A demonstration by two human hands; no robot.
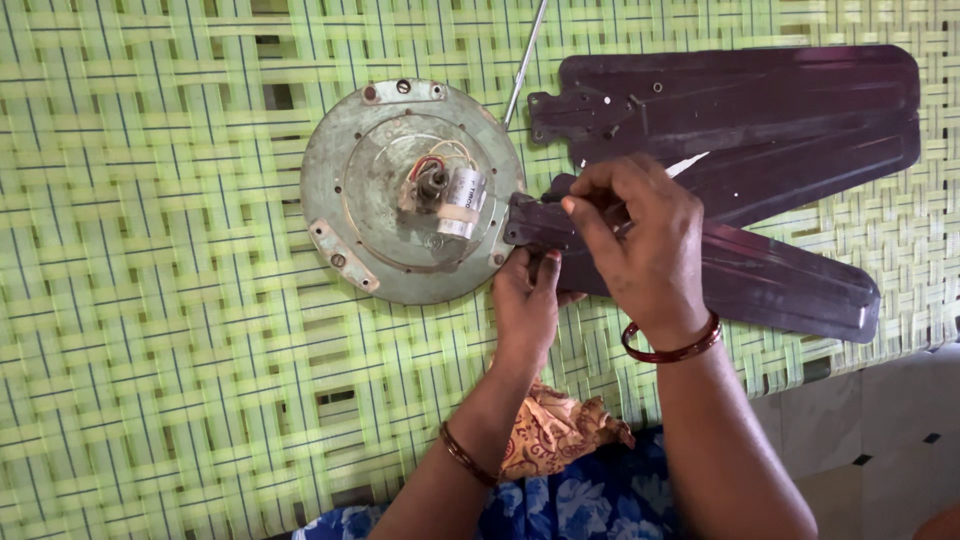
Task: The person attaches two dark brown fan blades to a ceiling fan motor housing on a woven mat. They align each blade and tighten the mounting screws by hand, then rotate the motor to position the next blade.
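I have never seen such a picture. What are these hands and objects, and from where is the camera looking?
The camera sits on a person's head and looks down at their own two bare hands. On a green woven mat lies a round grey ceiling-fan motor with wires and a small cylinder part at its centre. Dark fan blades lie to its right, and a thin metal rod lies above. The left hand and the right hand both grip the end of one blade beside the motor's rim.
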